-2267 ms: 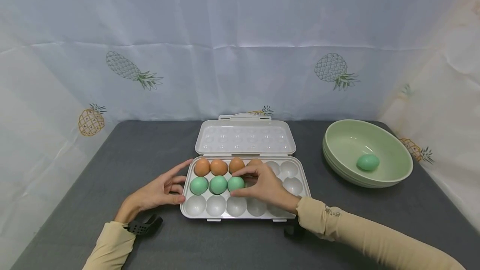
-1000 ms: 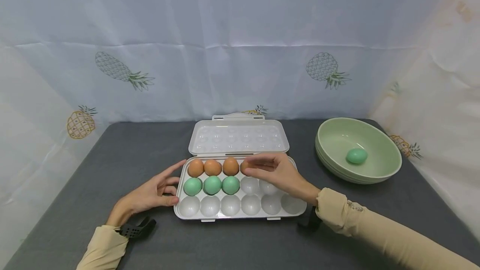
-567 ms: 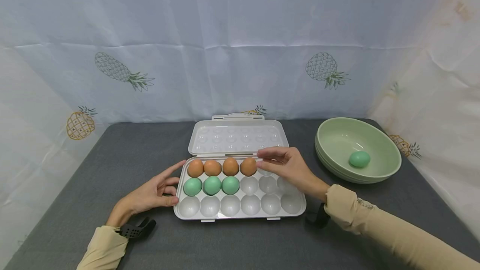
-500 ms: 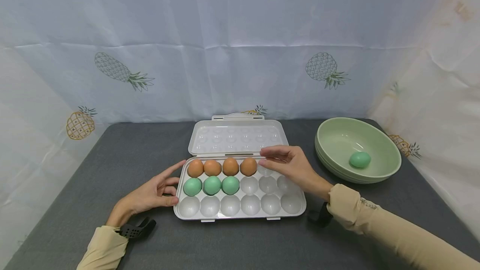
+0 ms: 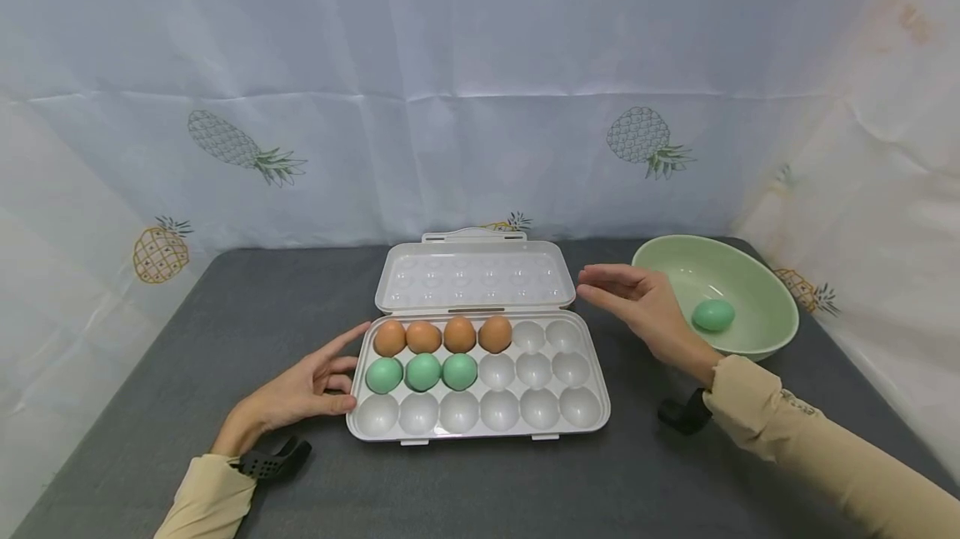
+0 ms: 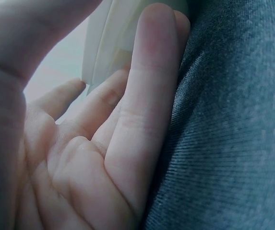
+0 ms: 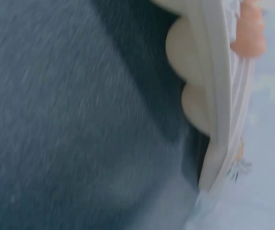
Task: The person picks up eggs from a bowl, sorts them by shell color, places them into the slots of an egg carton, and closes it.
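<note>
A white plastic egg tray (image 5: 480,418) lies in the middle of the table, its lid (image 5: 475,272) folded back behind it. Several brown eggs (image 5: 460,335) fill the left part of the back row. Three green eggs (image 5: 423,371) sit in the middle row. With index finger and thumb, my left hand (image 5: 303,389) touches the tray's left edge; the left wrist view shows its fingers (image 6: 144,105) fairly straight beside the tray. My right hand (image 5: 652,310) holds nothing and hovers between tray and bowl, fingers loosely extended.
A light green bowl (image 5: 678,252) stands at the right with one green egg (image 5: 713,315) inside; my right hand covers part of its left side. A pineapple-print curtain (image 5: 465,164) hangs behind the dark grey table (image 5: 480,489).
My right hand has come away from the green egg in the middle row, passed by the last brown egg in the back row, and moved right towards the bowl. The left hand stays at the tray.
</note>
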The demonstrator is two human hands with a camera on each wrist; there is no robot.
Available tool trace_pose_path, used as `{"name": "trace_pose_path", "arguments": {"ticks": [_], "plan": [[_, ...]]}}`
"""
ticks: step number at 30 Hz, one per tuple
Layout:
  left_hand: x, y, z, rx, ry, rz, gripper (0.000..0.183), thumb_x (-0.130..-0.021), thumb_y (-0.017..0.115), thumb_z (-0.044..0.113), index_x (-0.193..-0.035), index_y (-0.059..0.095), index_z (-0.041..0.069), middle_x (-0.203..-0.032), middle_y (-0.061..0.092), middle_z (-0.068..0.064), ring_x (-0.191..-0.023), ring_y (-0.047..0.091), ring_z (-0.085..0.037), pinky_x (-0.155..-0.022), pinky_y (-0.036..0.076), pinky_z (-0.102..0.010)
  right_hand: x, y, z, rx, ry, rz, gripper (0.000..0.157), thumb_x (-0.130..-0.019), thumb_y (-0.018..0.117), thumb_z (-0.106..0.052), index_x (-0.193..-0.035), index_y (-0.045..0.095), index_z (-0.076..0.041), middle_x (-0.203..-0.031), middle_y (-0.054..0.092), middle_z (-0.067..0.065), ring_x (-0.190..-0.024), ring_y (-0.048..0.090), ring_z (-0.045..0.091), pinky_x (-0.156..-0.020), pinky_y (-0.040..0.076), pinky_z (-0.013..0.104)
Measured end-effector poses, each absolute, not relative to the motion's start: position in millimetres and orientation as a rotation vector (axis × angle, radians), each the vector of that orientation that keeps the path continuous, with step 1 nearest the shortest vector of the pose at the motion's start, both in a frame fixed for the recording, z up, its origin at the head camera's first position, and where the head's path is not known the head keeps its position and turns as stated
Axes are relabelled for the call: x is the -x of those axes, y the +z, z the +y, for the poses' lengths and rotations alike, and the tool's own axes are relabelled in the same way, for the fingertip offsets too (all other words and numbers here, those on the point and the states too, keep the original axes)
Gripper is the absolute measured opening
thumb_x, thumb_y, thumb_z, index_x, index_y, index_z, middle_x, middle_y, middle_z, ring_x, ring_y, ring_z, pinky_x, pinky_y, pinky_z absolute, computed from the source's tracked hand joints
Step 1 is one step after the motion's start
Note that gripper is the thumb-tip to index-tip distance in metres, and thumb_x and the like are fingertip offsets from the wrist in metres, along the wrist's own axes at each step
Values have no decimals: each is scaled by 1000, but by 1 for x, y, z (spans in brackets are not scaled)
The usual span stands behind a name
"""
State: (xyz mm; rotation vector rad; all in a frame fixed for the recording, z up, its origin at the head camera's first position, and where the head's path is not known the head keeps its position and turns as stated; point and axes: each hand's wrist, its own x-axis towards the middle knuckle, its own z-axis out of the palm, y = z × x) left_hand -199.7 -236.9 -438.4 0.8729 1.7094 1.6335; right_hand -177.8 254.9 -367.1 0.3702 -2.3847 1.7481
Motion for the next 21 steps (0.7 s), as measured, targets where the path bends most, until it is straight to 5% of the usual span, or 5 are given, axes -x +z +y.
{"name": "trace_pose_path", "arguments": {"ticks": [9, 21], "plan": [[199, -438, -237, -867, 1641, 1698, 97, -99, 61, -5, -165, -7, 14, -140, 61, 8, -105, 70, -9, -85, 58, -27, 174, -362, 298, -368, 1836, -2206, 33, -95, 70, -3, -128, 69, 0, -110, 76, -16, -103, 70, -3, -93, 52, 14], [199, -438, -237, -856, 1637, 1698, 97, -99, 61, -4, -166, -7, 16, -141, 60, 9, -106, 70, -9, -86, 58, -27, 170, -365, 341, -190, 1755, -2267, 36, -97, 70, -9, -133, 68, -6, -111, 74, -23, -104, 68, -8, -91, 48, 10]]}}
